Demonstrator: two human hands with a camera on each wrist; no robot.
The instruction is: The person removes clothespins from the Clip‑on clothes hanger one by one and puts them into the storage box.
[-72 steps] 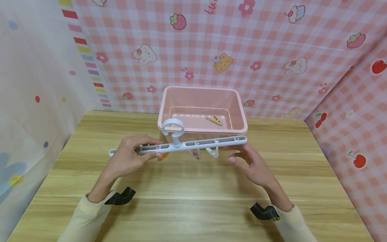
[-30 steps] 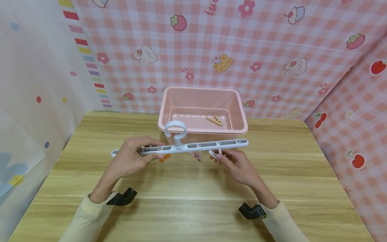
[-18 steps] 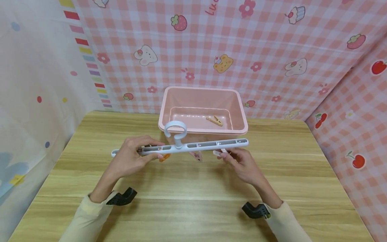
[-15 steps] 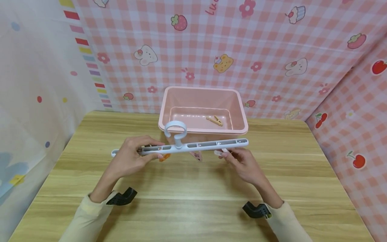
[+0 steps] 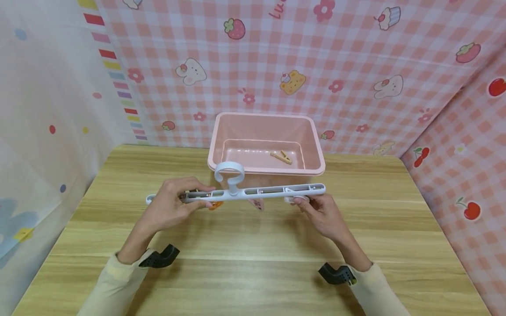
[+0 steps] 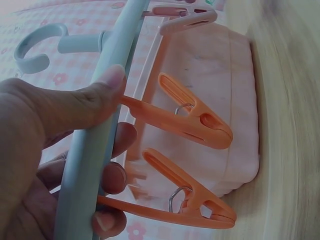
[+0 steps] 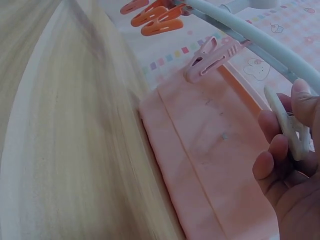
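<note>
A pale blue hanger bar [image 5: 270, 193] with a round hook is held over the table in front of the pink bin. My left hand [image 5: 168, 208] grips its left part, thumb on the near side. Two orange clothespins [image 6: 167, 122] hang by that hand. A pale pink clothespin [image 7: 212, 62] dangles just right of the hook. Under the right part, my right hand [image 5: 322, 215] pinches a white clothespin [image 7: 286, 125] between thumb and fingers. It lies nearly flat below the bar; whether it is still joined to the hanger cannot be seen.
Behind the hanger stands the pink bin [image 5: 265, 171], with a tan clothespin [image 5: 282, 158] on its floor. Another pink clothespin [image 7: 134, 6] hangs at the hanger's far left end. A checked cloth [image 5: 253, 57] rises behind the wooden table [image 5: 237, 272].
My right hand has come in from the bar's right end and taken hold of the white clothespin, which has swung up and rightward from hanging to nearly flat. My left hand keeps its grip.
</note>
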